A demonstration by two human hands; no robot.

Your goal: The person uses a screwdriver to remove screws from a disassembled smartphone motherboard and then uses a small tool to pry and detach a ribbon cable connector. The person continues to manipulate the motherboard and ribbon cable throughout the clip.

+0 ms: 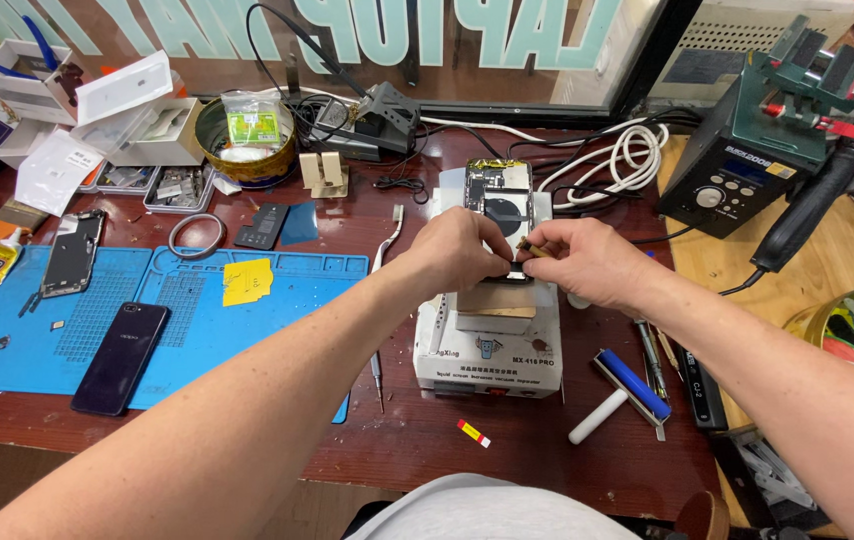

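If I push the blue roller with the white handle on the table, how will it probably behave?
The roller would probably roll sideways, since its blue drum is round. Its white handle rests on the table, so it may pivot instead. It looks small, likely light.

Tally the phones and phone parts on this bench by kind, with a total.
Opened phone body under the left hand and right hand, on the white heating machine: 1
Whole dark phone on the blue mat: 1
Loose phone screen: 1
Total: 3
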